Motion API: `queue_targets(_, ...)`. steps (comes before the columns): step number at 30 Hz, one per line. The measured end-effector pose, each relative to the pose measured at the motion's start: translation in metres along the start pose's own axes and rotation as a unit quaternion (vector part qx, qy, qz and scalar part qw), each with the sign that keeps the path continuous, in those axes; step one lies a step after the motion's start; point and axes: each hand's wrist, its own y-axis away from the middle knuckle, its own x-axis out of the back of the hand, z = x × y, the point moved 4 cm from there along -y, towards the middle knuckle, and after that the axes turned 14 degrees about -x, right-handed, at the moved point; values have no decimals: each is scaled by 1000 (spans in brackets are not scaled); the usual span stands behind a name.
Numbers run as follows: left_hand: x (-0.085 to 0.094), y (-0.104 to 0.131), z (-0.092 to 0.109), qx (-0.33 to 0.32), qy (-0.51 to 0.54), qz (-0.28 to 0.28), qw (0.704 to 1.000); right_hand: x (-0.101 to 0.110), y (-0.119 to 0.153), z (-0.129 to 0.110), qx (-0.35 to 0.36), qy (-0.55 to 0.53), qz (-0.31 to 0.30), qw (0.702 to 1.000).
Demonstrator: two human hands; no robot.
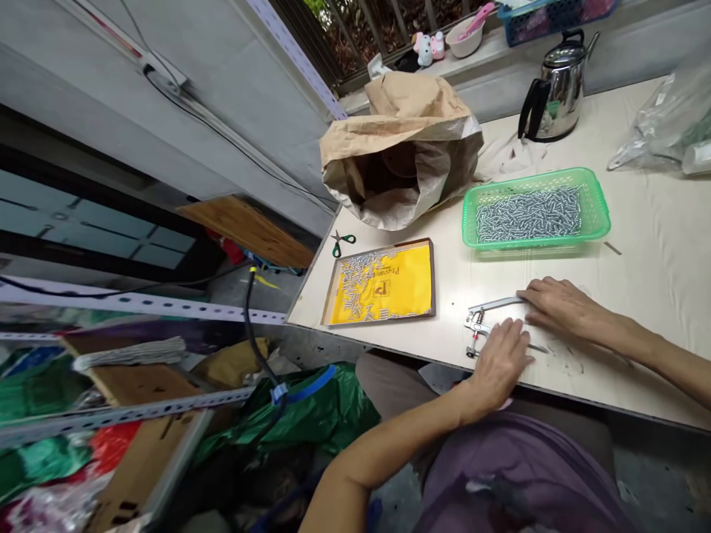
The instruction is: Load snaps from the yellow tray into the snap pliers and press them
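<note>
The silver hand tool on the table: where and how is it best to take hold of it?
The silver hand tool is probably best held by its two long handles, coming from the right. They spread apart that way, while the spring and small head crowd the left end. The left hand lies over the lower handle; the right hand touches the upper one's end.

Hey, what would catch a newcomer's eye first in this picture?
Probably the bright green plastic basket holding many small silver metal pieces on the pale table. Left of it, a large crumpled brown paper bag sits behind a shallow rectangular yellow-lined tray scattered with similar pieces. Near the front edge, the left hand and right hand are at a silver metal plier-like tool.
</note>
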Motion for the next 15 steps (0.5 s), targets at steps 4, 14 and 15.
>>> queue_targets(4,-1,1,15,-6,51,18,999,6,-15,0,-22,11,39,999)
queue_targets(14,-12,-4,10,31,102,-93,990,2,-18,-110,206,11,23,978)
queue_targets(15,-13,-3,5,54,96,-113,987,-1,-20,-115,218,10,34,975)
